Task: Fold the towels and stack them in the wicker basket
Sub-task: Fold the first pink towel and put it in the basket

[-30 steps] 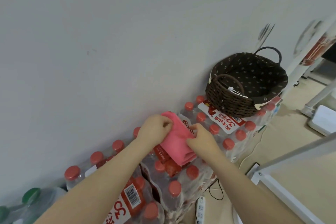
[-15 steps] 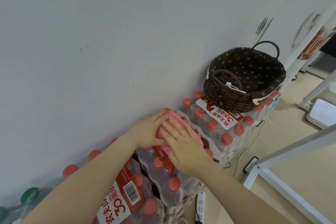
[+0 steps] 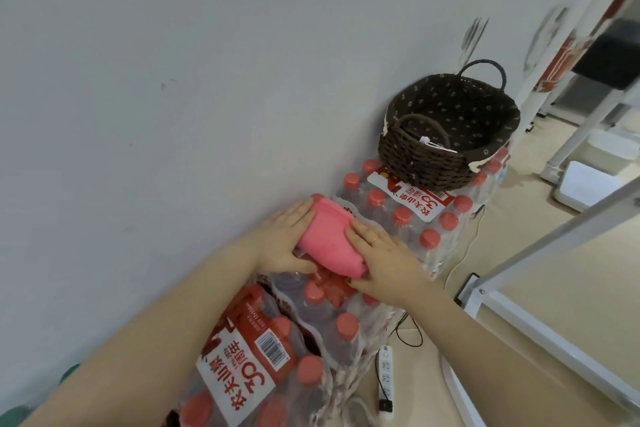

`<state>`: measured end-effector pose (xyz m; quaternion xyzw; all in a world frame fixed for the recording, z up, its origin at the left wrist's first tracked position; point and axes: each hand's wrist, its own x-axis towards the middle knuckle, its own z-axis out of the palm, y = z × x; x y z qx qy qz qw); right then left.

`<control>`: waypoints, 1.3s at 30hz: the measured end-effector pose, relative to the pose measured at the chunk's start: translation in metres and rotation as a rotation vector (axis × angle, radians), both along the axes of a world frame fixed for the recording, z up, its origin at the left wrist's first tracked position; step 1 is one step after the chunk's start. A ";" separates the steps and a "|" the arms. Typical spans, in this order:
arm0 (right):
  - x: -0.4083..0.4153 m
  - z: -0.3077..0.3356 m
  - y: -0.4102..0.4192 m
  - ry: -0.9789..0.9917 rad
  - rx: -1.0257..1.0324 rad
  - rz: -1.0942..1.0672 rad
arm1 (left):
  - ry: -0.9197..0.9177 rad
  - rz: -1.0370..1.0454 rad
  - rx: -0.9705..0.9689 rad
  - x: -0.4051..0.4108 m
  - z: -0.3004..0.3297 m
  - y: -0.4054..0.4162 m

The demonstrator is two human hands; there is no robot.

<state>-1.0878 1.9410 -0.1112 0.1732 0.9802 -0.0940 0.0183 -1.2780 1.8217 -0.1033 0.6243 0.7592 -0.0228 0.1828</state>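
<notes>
A folded pink towel lies on shrink-wrapped packs of red-capped water bottles against the wall. My left hand holds its left side, fingers along the far edge and thumb under the near end. My right hand holds its right side, fingers on top and thumb below. The dark brown wicker basket with two handles and a dotted lining stands on a bottle pack further right along the wall. No towel shows inside it.
More bottle packs stretch toward me on the left. A white power strip and cables lie on the floor below. A white metal frame runs along the right, and a white box sits on the floor.
My right hand has slid off the top of the towel to its right side, uncovering the pink fold. Both hands now clasp the towel from either side.
</notes>
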 end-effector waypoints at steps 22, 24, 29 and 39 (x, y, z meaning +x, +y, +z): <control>0.042 0.150 0.210 0.810 -0.898 -0.432 | -0.994 0.346 0.659 0.027 0.138 0.203; 0.043 0.153 0.245 0.669 -0.844 -0.421 | -0.934 0.391 0.646 0.024 0.143 0.240; 0.015 0.137 0.318 0.306 -0.304 -0.575 | -0.604 0.488 0.535 0.013 0.127 0.333; -0.023 0.095 0.369 -0.057 0.261 -0.609 | -0.343 0.496 0.397 0.026 0.095 0.418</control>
